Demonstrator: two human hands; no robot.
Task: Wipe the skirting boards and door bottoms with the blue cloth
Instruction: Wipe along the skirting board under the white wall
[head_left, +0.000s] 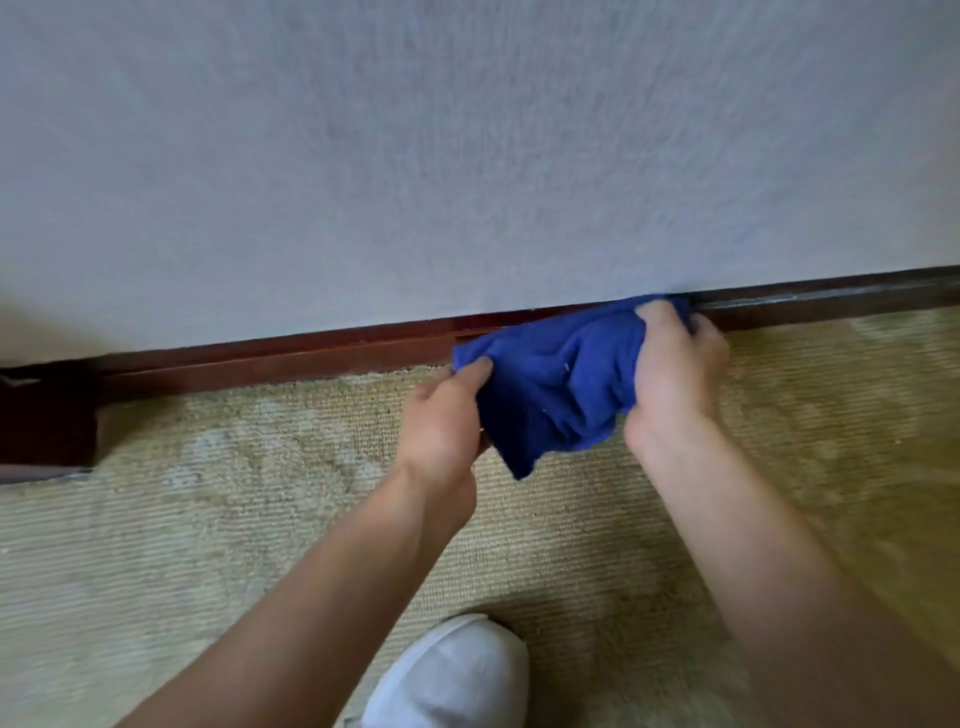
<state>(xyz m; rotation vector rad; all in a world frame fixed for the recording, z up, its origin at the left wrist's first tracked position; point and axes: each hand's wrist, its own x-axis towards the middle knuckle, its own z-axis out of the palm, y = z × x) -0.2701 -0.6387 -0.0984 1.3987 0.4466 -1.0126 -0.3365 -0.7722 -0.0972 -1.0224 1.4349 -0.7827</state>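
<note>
The blue cloth (558, 379) is bunched up against the dark wooden skirting board (291, 358), at the foot of the pale textured wall (467, 156), and is held between both hands. The left hand (441, 421) pinches the cloth's left end, thumb on top and fingers curled under it. The right hand (675, 371) grips the cloth's right end, its fingers wrapped over the fabric and pressed close to the board where it meets the wall. A loose corner of the cloth hangs down toward the carpet (208, 519).

As for progress, the wiping looks to be under way on this one run of board. The stretch to the left of the cloth shows a reddish, fairly even sheen. The stretch to the right, toward the right edge of the view, looks darker with pale streaks along its top edge, which may be dust or only reflected light; the picture is too soft to say. If it is dust, that side is still to do.

At the far left of the floor a dark wooden block (47, 415) stands out from the wall; whether it is a door frame or furniture cannot be told. No door bottom is in view, so that part of the task cannot be judged done. A white slipper (452, 675) rests on the carpet near the bottom edge.
</note>
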